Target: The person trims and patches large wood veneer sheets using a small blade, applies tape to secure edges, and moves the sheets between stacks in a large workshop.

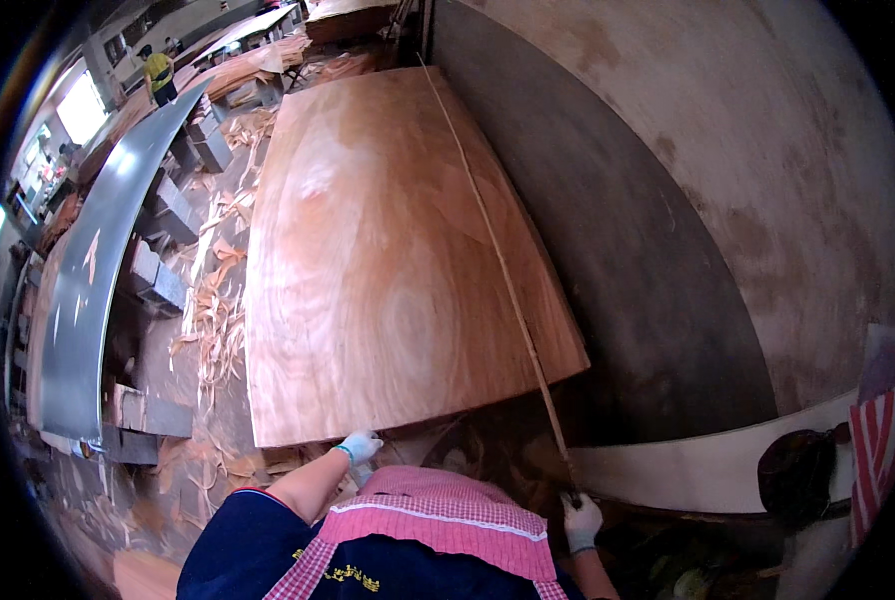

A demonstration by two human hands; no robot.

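Note:
A large reddish-brown wood veneer sheet (pixel 398 240) lies in front of me on top of a raised pile or support that its surface hides. My left hand (pixel 361 447), in a white glove, is at the sheet's near edge, its fingers closed over that edge. To the right, my right hand (pixel 582 520), also gloved in white, grips the near end of a long thin wooden stick (pixel 516 305). The stick runs away from me across the right part of the sheet, past its far edge.
On the left, a long dark smooth board (pixel 88 300) rests on grey blocks (pixel 163 285). Veneer scraps (pixel 218 310) litter the floor between. A dark panel (pixel 608 220) leans on the right wall (pixel 768 180). Far left stands a person in a yellow top (pixel 158 72).

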